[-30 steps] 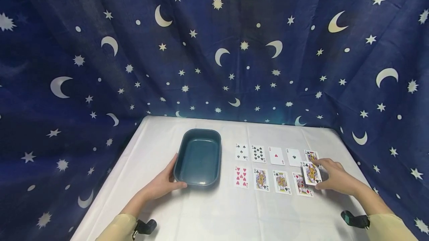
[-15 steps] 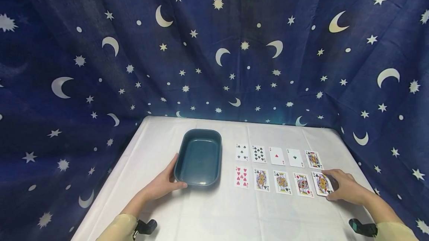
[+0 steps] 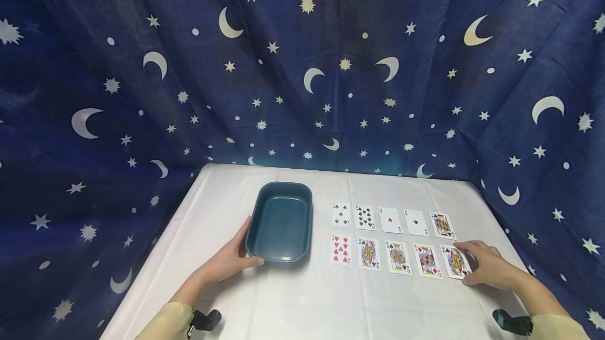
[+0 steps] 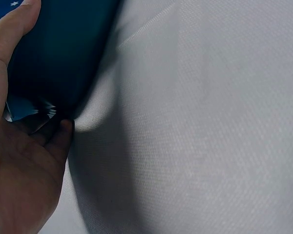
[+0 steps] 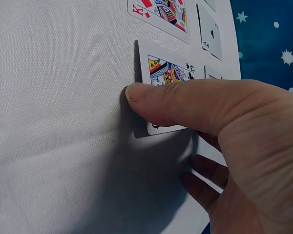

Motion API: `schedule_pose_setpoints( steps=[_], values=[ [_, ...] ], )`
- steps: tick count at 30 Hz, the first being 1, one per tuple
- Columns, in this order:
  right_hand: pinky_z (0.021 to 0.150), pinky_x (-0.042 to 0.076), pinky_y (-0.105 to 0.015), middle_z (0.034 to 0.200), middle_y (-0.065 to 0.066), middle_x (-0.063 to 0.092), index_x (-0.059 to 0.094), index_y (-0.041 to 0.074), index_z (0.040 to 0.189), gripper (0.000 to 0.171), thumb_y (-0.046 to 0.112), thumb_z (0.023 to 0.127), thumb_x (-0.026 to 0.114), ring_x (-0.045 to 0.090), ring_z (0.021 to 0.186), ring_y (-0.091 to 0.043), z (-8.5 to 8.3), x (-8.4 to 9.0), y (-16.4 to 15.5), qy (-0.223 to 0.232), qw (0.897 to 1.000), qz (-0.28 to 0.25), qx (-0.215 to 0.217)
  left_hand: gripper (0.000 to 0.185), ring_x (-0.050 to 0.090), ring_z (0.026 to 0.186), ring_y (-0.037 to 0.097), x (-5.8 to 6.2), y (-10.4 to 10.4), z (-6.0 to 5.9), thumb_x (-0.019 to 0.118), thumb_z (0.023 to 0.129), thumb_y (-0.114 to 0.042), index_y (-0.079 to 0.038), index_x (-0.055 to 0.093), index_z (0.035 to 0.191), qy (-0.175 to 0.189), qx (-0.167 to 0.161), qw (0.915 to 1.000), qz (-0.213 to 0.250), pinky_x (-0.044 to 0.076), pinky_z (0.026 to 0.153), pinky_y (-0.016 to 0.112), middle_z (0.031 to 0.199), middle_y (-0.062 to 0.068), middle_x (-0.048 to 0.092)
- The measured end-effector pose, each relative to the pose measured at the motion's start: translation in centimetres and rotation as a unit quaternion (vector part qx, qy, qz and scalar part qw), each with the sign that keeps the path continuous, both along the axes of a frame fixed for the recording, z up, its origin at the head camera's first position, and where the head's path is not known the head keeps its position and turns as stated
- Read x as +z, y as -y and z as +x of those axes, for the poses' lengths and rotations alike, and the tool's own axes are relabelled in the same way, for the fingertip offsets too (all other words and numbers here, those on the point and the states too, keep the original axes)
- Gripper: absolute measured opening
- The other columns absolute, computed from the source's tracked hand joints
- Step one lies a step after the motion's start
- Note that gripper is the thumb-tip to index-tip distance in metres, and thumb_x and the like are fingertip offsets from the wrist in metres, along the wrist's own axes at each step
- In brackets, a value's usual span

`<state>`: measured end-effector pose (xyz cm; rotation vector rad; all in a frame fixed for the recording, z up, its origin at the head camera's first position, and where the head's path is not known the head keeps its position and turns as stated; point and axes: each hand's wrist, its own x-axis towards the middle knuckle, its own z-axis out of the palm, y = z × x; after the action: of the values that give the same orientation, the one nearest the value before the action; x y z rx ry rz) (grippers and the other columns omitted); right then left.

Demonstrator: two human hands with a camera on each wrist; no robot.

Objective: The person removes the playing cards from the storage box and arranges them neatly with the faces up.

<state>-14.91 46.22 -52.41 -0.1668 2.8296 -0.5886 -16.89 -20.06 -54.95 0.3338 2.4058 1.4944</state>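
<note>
From the head view, my left hand point(image 3: 227, 262) rests against the near left corner of the teal tray point(image 3: 281, 221), fingers relaxed along its wall and thumb at the near edge, steadying it rather than gripping; the tray stands on the white-clothed surface point(image 3: 293, 303) with nothing in it; to its right lie ten playing cards face up in two rows of five, and my right hand point(image 3: 489, 265) sits at the right end of the near row, fingertips on the king of clubs point(image 3: 456, 261), which lies flat in line beside the king of diamonds point(image 3: 427, 260); the starred blue backdrop point(image 3: 302, 67) hangs behind. In the left wrist view, my palm and thumb point(image 4: 10, 34) press the dark tray wall point(image 4: 58, 53) where it meets the cloth; nothing is clasped. In the right wrist view, my thumb point(image 5: 185, 105) lies across the king of clubs point(image 5: 168, 73), its tip at the card's left edge, the other fingers loosely curled beneath; the card is flat on the cloth, touched rather than pinched. I judge this to be the moment of settling this card into its place in the row; the next move calls for lifting my fingers off cleanly without dragging the card askew.
</note>
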Motion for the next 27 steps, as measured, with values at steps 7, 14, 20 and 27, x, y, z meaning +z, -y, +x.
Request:
schedule_pose_setpoints(
  steps=[7,14,20,27],
  values=[
    [0.097,0.035,-0.079,0.135,-0.039,0.041,0.051,-0.008,0.139,0.096,0.025,0.060,0.094,0.041,0.116,-0.057,0.01,-0.03,0.06,0.000,1.000,0.005,-0.004,0.120,0.017,0.154,0.034,0.06,-0.01,0.02,0.088,0.083,-0.029,-0.022,0.003,0.166,-0.001,-0.002,1.0000,0.003,0.034,0.118,0.050,0.171,0.011,0.004],
    [0.098,0.034,-0.080,0.136,-0.039,0.038,0.050,-0.008,0.140,0.095,0.023,0.062,0.093,0.038,0.117,-0.057,0.15,-0.01,0.19,0.008,1.000,-0.001,-0.007,0.120,0.018,0.154,0.035,0.16,0.04,0.10,0.088,0.083,-0.030,-0.021,0.002,0.166,-0.002,-0.001,1.0000,0.000,0.034,0.118,0.050,0.171,0.012,0.005],
    [0.098,0.034,-0.080,0.137,-0.038,0.038,0.049,-0.008,0.141,0.095,0.022,0.062,0.093,0.038,0.118,-0.057,0.21,-0.02,0.30,0.005,1.000,-0.001,-0.008,0.120,0.019,0.153,0.036,0.24,-0.01,0.11,0.088,0.083,-0.030,-0.022,0.002,0.167,0.003,0.003,1.0000,-0.001,0.035,0.117,0.050,0.171,0.013,0.006],
    [0.098,0.033,-0.080,0.138,-0.037,0.038,0.049,-0.008,0.141,0.095,0.021,0.062,0.093,0.037,0.119,-0.056,0.26,-0.08,0.27,0.003,1.000,-0.002,-0.010,0.121,0.017,0.154,0.036,0.23,-0.04,0.05,0.088,0.082,-0.032,-0.022,0.002,0.166,0.006,0.001,1.0000,-0.001,0.035,0.117,0.050,0.171,0.012,0.005]
  ],
)
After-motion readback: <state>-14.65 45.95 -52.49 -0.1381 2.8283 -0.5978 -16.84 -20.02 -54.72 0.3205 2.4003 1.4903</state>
